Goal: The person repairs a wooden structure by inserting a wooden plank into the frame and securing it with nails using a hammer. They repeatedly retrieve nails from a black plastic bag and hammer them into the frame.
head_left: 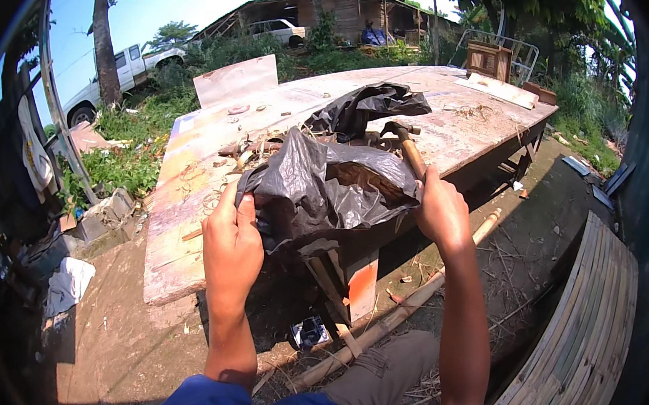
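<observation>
A black plastic bag (pixel 300 173) hangs crumpled over the near edge of a worn wooden table (pixel 170 247), its mouth spread between my hands. The fingers of my left hand (pixel 231 252) pinch the bag's left rim. Closed round the wooden handle of a hammer (pixel 412 155), my right hand (pixel 445 211) also touches the bag's right rim. The hammer's head points away from me, above the tabletop. Another bunched piece of black plastic (pixel 367 107) lies just beyond; whether it joins the bag I cannot tell. What the bag holds is hidden.
Wood shavings and scraps lie about the tabletop. A small wooden box (pixel 489 61) and a pale board (pixel 496 90) sit at the far right end. A bamboo pole (pixel 408 302) rests on the ground below, and a slatted bamboo panel (pixel 580 325) stands at my right.
</observation>
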`<state>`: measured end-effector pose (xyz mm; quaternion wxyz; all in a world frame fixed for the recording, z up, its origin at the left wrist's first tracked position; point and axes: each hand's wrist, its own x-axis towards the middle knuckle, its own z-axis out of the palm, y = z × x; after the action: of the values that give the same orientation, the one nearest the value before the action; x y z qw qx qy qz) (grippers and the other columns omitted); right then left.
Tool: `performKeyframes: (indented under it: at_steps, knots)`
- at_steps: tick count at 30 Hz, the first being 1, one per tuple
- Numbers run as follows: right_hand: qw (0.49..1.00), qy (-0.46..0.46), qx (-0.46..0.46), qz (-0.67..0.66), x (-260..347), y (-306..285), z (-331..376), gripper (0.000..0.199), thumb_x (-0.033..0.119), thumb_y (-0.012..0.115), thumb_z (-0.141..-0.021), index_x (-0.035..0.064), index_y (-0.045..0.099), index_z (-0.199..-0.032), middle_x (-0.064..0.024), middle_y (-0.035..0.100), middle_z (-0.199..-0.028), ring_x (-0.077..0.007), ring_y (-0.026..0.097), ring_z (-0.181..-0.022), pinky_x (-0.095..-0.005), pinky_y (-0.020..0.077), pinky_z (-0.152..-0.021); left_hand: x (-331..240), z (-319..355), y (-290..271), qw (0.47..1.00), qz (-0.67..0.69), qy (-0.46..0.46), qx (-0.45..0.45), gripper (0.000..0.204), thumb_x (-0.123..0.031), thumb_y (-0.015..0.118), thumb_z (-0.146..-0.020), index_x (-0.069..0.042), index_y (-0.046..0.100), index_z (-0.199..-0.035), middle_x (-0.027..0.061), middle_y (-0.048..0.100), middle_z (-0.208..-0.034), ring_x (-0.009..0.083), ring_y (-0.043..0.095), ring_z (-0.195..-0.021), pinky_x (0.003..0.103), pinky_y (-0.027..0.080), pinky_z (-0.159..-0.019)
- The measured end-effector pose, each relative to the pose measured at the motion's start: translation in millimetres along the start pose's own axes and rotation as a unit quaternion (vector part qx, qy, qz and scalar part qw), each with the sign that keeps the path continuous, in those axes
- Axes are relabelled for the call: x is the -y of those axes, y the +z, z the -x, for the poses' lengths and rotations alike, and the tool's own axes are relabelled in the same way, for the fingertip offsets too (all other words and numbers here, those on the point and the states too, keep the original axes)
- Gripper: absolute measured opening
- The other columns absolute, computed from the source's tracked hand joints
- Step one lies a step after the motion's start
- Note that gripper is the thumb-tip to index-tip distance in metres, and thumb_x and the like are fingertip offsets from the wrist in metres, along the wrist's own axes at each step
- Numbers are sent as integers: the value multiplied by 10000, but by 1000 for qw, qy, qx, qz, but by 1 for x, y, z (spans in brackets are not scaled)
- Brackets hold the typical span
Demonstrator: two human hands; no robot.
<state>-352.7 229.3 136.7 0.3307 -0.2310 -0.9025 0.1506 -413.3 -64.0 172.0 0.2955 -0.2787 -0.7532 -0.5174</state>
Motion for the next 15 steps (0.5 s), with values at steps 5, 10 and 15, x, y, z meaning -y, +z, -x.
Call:
performKeyframes:
  at_steps: [5,10,15]
  knots:
    - [1000,-9,-11,1,7,-5,5,304,255,520,-1028,-28,531,-1138,-276,701,-945,-492,688,-920,-582,535,-816,0,-2,-6,999,27,-15,9,274,-152,476,-1075,53,635,-1160,75,532,-679,160,457,-626,366,406,-593]
    - [1000,8,19,-11,3,-7,0,324,275,513,-1033,-29,532,-1144,-284,705,-978,-491,688,-946,-574,536,-840,-11,1,-3,987,27,64,144,463,-278,492,-1083,19,524,-1435,190,676,-949,231,633,-817,357,501,-784]
    - [995,58,80,-10,3,-15,-4,360,312,490,-1049,-26,526,-1168,-300,706,-1038,-484,684,-1004,-564,527,-892,-30,-7,-19,886,-136,237,375,717,-475,569,-1018,5,418,-1528,279,397,-1570,406,378,-1473,468,296,-1205]
